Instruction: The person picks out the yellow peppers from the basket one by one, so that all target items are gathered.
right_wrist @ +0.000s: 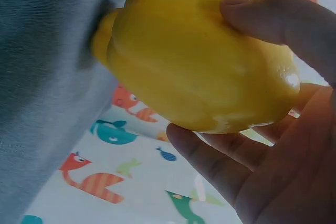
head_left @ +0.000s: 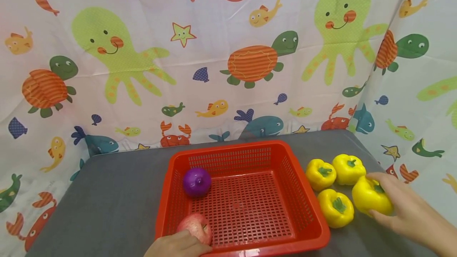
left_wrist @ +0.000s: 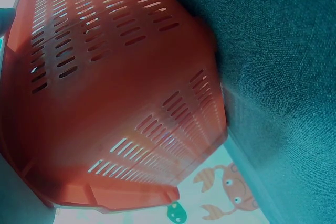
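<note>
In the head view my right hand (head_left: 400, 205) grips a yellow bell pepper (head_left: 371, 196) at the right, held beside three other peppers. The right wrist view shows the thumb on one side of this pepper and the fingers on the other. At the front left corner of a red plastic basket (head_left: 323, 236), my left hand (head_left: 176, 245) holds the rim, its fingers partly hidden. Close by those fingers a pink-red apple (head_left: 194, 227) lies inside the basket. Behind the apple is a shiny purple onion (head_left: 197, 182).
Three yellow bell peppers (head_left: 335, 208) stand on the grey cloth-covered table (head_left: 107, 201), right of the basket. A curtain (head_left: 200, 50) printed with sea animals hangs behind the table and along its sides.
</note>
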